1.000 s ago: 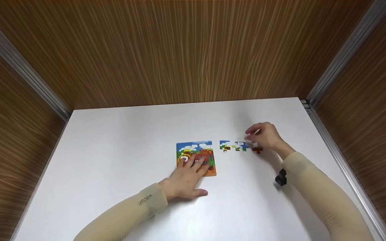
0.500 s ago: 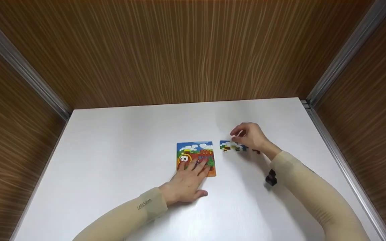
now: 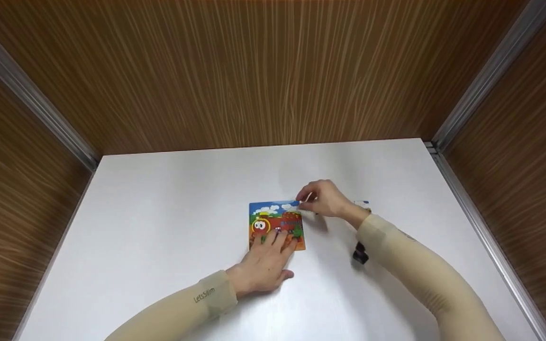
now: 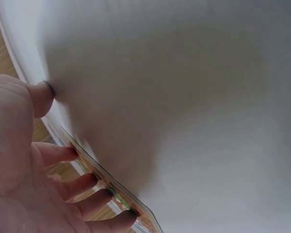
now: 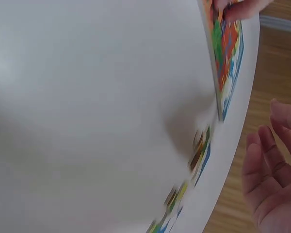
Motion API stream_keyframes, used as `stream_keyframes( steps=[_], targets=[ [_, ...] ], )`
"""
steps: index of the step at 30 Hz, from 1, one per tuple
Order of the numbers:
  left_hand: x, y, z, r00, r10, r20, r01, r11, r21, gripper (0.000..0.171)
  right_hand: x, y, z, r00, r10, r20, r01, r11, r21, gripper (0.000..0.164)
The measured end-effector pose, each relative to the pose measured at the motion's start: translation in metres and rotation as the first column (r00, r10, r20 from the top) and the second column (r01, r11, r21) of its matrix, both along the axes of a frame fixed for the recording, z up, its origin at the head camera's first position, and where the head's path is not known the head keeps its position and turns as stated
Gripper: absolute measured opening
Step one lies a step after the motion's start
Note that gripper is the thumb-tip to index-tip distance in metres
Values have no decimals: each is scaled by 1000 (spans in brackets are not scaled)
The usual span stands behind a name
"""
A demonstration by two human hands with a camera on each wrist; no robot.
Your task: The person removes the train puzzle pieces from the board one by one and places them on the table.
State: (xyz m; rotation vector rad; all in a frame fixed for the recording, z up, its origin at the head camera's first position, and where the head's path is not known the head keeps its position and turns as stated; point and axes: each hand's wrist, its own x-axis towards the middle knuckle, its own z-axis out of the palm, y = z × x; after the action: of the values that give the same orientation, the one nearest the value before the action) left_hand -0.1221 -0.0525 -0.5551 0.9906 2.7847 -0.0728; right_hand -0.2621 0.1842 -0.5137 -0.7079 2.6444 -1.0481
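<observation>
A square jigsaw puzzle (image 3: 277,210) with a red cartoon face, blue sky and clouds lies flat on the white table. My left hand (image 3: 264,267) rests on its near part, fingers spread across the picture and thumb off to the side on the table. Above the puzzle's far right corner is my right hand (image 3: 323,199), its thumb and fingers bent loosely with a gap between them and nothing held. Loose puzzle pieces (image 5: 201,154) lie in a row to the right of the puzzle. In the head view that hand hides most of them, leaving one piece (image 3: 362,203) showing beyond the wrist.
The white table (image 3: 173,208) is enclosed by wood-grain panels (image 3: 273,71) at the back and both sides. A metal rail (image 3: 481,237) runs along the right edge. A small black object (image 3: 359,254) hangs below the right sleeve.
My right hand has moved left across the row of loose pieces to the puzzle's far right corner. My left hand has slid slightly toward me but still rests on the puzzle.
</observation>
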Motion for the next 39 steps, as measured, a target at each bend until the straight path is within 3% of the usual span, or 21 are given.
stream_keyframes(
  steps=[10, 16, 28, 39],
  targets=[
    [2, 1, 0, 999, -42, -18, 41, 999, -29, 80, -12, -43, -1, 987, 100, 124, -107, 993, 51, 26],
    [3, 1, -1, 994, -75, -85, 69, 995, -74, 78, -16, -62, -5, 980, 166, 106, -173, 983, 60, 26],
    [3, -2, -1, 996, -74, -54, 70, 995, -69, 78, -16, -81, -18, 975, 209, 75, -219, 961, 171, 23],
    [3, -3, -1, 995, -78, -59, 74, 995, -64, 76, -10, -92, -18, 980, 192, 55, -199, 947, 251, 16]
  ],
)
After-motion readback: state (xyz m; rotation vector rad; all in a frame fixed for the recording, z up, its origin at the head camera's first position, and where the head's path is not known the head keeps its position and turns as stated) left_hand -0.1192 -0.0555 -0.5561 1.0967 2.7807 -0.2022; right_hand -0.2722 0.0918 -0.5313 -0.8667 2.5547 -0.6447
